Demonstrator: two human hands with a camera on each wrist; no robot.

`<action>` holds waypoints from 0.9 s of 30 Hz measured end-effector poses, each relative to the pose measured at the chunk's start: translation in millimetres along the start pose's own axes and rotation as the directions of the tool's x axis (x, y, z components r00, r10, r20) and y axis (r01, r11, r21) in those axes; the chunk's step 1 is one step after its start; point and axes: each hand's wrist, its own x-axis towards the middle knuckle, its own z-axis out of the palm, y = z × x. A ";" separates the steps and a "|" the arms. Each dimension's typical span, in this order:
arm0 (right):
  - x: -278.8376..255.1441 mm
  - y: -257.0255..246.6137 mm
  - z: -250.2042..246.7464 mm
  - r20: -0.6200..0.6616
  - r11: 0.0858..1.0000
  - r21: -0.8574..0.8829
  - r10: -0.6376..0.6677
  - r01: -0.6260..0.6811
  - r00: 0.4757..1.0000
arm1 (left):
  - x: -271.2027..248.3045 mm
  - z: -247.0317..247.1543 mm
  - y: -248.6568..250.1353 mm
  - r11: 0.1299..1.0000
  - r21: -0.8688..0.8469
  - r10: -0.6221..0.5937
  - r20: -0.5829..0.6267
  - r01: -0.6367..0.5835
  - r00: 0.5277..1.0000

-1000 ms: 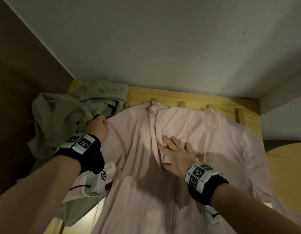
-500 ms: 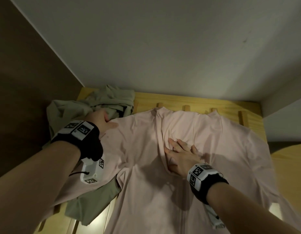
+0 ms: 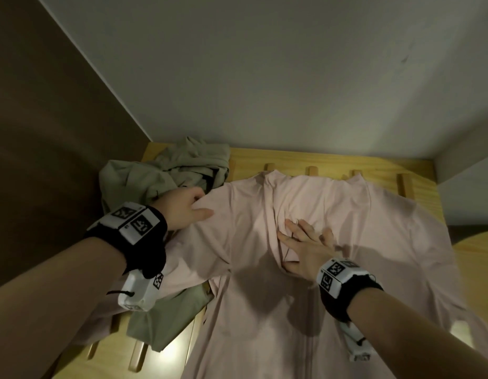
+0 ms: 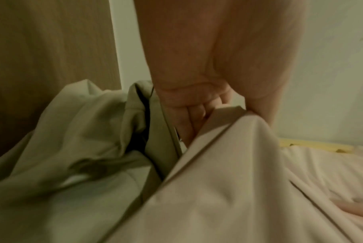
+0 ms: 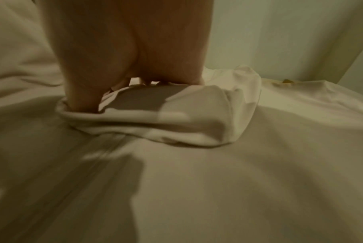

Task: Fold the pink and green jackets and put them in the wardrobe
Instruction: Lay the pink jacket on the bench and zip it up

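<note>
**Pink jacket being spread flat, green one waiting at the far left**

At the far left, the green jacket (image 3: 160,181) lies crumpled against the brown panel (image 3: 46,146), with another part of it showing under the pink sleeve nearer the camera. It has not been folded.

Just right of it, the left hand (image 3: 182,209) grips the left shoulder of the pink jacket (image 3: 346,242). In the left wrist view the fingers (image 4: 189,118) curl under a fold of pink cloth with the thumb on top, so this is a closed pinch on the fabric. Compared with 1 second ago, the shoulder has been drawn out towards the left and lies smoother, and more of the wooden slatted bed frame (image 3: 333,160) shows beyond the collar.

Further right, the right hand (image 3: 305,247) lies flat on the chest of the pink jacket with fingers straight and spread, holding nothing. It presses down beside the front opening, where a small ridge of cloth is bunched against the thumb in the right wrist view. It has stayed on about the same spot over the last second, acting as an anchor.

By my reading, this is the flattening step before the 1st fold. The right sleeve still trails off the near right, so both sleeves need folding in. No wardrobe door or shelf can be identified here.
</note>
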 end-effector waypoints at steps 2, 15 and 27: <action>-1.3 -6.3 -1.3 -0.036 0.999 -0.035 0.027 -0.028 0.999 | -6.6 6.6 -1.4 0.998 -0.069 0.000 0.040 0.003 0.999; 6.6 -110.6 -35.9 -0.351 0.809 0.418 -0.276 0.413 0.895 | -22.0 39.9 -5.7 0.985 -0.172 0.025 0.035 -0.018 0.999; 33.3 -99.8 -45.6 -0.399 0.923 0.320 -0.071 0.211 0.914 | -48.7 32.8 -36.9 0.982 -0.185 0.029 0.046 -0.020 0.999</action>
